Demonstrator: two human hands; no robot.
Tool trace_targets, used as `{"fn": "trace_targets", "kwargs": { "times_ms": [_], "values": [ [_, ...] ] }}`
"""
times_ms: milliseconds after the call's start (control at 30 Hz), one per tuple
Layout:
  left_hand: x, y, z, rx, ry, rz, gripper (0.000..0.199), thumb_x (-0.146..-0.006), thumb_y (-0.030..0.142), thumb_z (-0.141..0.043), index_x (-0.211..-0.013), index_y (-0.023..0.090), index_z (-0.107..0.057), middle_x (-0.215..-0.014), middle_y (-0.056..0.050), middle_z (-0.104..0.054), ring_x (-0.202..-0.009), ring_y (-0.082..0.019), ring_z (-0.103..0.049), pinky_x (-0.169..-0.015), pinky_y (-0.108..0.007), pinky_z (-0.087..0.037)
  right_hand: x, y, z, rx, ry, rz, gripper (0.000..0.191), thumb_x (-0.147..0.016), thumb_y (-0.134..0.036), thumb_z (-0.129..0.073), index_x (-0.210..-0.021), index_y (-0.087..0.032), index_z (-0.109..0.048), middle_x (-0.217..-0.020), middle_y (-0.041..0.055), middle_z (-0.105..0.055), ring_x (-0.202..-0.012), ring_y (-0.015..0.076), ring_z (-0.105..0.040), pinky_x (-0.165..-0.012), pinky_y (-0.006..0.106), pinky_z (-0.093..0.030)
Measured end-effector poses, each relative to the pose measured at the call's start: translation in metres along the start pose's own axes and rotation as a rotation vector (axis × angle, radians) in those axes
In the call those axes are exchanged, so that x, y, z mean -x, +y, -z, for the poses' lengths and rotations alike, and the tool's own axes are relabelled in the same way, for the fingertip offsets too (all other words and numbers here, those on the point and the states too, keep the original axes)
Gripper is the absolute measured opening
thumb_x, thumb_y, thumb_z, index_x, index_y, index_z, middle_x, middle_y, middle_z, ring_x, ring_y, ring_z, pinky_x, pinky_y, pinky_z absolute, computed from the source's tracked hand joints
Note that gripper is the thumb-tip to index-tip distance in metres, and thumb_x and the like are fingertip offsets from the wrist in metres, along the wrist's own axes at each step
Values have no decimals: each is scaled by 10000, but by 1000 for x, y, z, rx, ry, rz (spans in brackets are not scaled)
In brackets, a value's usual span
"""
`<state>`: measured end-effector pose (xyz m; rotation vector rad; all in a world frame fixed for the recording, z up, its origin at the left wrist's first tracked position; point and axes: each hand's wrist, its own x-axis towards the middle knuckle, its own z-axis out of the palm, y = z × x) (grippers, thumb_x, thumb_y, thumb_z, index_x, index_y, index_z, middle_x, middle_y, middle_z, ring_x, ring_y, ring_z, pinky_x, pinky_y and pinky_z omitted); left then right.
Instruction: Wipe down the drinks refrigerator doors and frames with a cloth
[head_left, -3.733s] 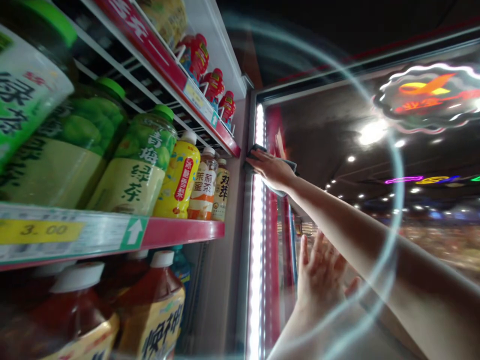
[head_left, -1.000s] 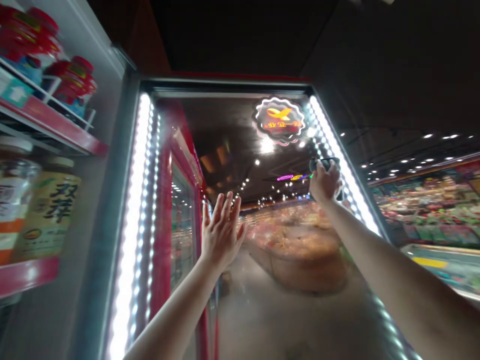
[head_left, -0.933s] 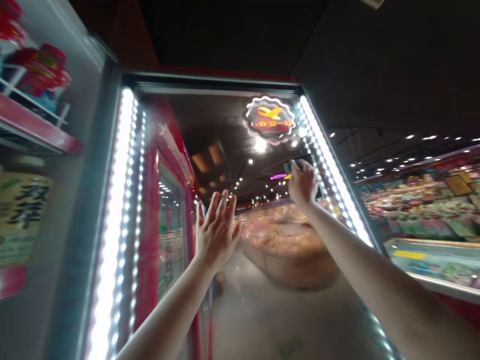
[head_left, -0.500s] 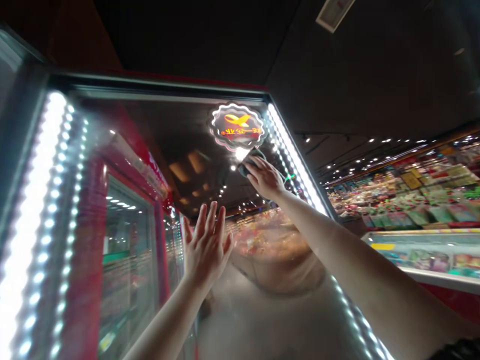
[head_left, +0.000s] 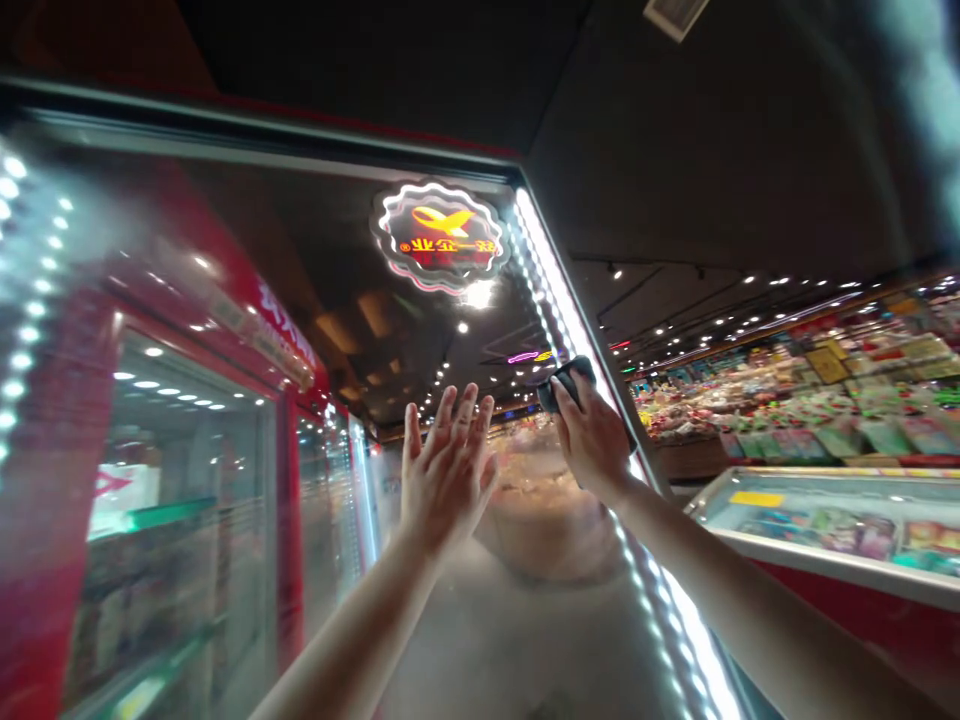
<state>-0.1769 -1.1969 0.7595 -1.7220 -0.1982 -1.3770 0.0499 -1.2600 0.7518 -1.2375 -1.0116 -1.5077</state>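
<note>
A tall reflective glass panel [head_left: 495,640] edged with bright LED strips fills the middle of my view. My right hand [head_left: 596,435] presses a dark cloth [head_left: 568,385] against the glass beside the right light strip [head_left: 559,285]. Lower and to the left, my left hand [head_left: 446,460] is raised with its fingers spread, its palm facing the glass; it holds nothing. Whether that palm touches the surface I cannot tell. Above both hands glows a scalloped lit sign [head_left: 442,238] with an orange emblem and mirrored lettering.
On the right stands a chest freezer [head_left: 810,510] with packaged goods inside, and shelves of packets [head_left: 825,400] rise behind it. A red-framed glass cabinet [head_left: 292,520] shows at the left. A dark frame [head_left: 262,135] runs along the panel's top.
My right hand and the cloth have moved down and right, from just under the lit sign to the right light strip. My left hand has shifted slightly right. The view has turned a little.
</note>
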Motion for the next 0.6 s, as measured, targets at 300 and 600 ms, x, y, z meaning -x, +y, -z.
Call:
{"fn": "trace_targets", "kwargs": {
  "times_ms": [300, 600],
  "values": [
    [-9, 24, -25, 22, -52, 44, 644, -961, 293, -538, -1567, 238, -327, -1623, -83, -370, -1536, -302, -273, -1255, -647, -78, -94, 0, -17, -19, -103, -83, 516, -998, -277, -417, -1495, -160, -487, -1550, 194, -457, -1354, 377, -506, -1052, 530, -487],
    [3, 43, -36, 37, -98, 25, 629, -959, 249, -534, -1558, 206, -350, -1623, -101, -366, -1536, -319, -264, -1258, -645, -83, 49, 45, 15, -180, -254, 201, 574, -933, -36, -335, -1420, -209, -584, -1543, 143, -479, -1396, 279, -486, -1114, 426, -478]
  ]
}}
